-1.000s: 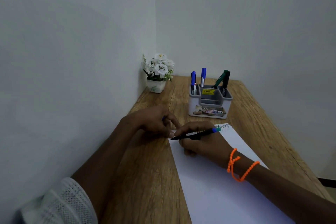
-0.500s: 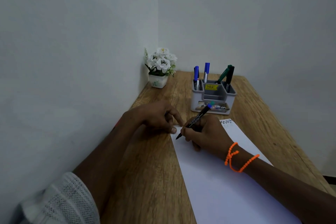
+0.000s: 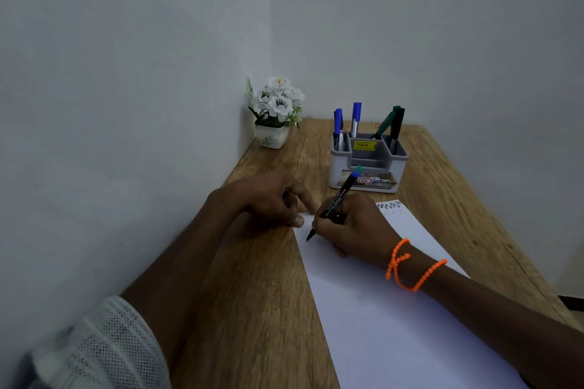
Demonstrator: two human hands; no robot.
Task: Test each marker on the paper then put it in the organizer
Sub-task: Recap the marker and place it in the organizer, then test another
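Observation:
My right hand (image 3: 350,229) grips a black marker (image 3: 336,200) with a blue-green end, tilted, its tip touching the white paper (image 3: 388,309) near the sheet's left edge. My left hand (image 3: 268,199) rests on the table with its fingertips on the paper's top left corner; whether it holds the marker's cap is hidden. A black zigzag line (image 3: 389,206) marks the paper's far right corner. The grey organizer (image 3: 368,164) stands beyond the paper and holds two blue markers (image 3: 356,118), a green one and a black one (image 3: 395,129).
A small white pot of white flowers (image 3: 275,114) stands in the far left corner of the wooden table (image 3: 252,294). Walls close in the table on the left and at the back. An orange bead bracelet (image 3: 407,265) circles my right wrist.
My right hand turned the marker from lying level to tip-down and set the tip on the paper. The left hand stayed at the paper's corner.

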